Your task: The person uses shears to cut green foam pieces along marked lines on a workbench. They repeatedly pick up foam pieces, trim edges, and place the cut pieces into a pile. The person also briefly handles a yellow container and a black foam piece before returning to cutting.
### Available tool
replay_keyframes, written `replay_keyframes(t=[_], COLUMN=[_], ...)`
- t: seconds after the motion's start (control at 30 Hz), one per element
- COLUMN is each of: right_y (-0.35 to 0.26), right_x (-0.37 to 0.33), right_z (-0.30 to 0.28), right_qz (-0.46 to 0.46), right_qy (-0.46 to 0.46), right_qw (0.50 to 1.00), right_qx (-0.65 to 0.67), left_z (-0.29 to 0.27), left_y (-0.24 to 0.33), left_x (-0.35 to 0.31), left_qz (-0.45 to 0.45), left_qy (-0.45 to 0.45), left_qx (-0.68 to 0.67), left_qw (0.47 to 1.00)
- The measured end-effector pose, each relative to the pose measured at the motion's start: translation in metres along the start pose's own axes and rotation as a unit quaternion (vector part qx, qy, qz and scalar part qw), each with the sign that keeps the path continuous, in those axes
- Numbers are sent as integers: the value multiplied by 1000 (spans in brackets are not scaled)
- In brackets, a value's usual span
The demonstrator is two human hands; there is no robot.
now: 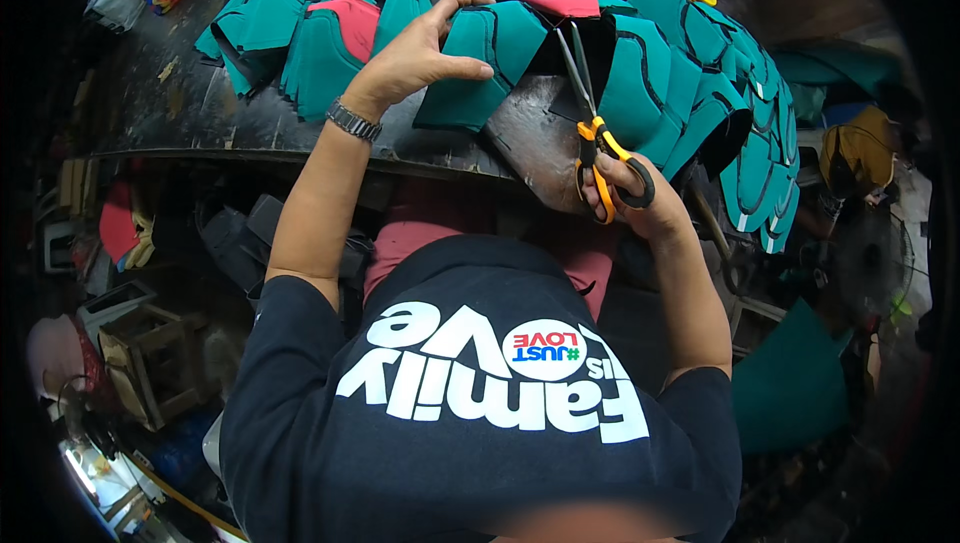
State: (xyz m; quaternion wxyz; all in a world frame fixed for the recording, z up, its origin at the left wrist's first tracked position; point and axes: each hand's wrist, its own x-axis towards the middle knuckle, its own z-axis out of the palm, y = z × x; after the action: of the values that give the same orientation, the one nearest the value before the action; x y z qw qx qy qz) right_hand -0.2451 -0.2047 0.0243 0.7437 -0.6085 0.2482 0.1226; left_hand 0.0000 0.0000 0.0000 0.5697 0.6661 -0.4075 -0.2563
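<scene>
Touching teal piece (pixel 478 68), left grip (pixel 415 58)

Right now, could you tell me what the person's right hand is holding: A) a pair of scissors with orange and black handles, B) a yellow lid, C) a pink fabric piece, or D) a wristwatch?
A: the right hand has its fingers through the loops of the scissors, whose blades point up at the teal pieces on the workbench.
</scene>
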Motion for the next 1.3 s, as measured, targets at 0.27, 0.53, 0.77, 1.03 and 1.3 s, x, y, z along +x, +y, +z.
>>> replay_keyframes(t=[0.27, 0.53, 0.77, 1.03, 1.3], right_y=[-2, -3, -15, -58, -75], right_x=[9, 0, -3, 11, 27], right_z=[-1, -1, -12, -32, -36], right_qz=[-34, -53, 8, 2, 1], right_qy=[3, -22, -66, -103, -180], right_qw=[997, 996, 988, 951, 945], right_qx=[-73, -70, -139, -293, -274], left_z=[1, 15, 10, 1, 1], left_y=[-2, 1, 9, 15, 11], left_x=[-5, -19, -36, -38, -37], left_qz=[10, 117, 78, 114, 127], left_qy=[25, 47, 30, -46, -54], left_qx=[11, -3, -12, 19, 36], left_qw=[1000, 992, 996, 992, 990])
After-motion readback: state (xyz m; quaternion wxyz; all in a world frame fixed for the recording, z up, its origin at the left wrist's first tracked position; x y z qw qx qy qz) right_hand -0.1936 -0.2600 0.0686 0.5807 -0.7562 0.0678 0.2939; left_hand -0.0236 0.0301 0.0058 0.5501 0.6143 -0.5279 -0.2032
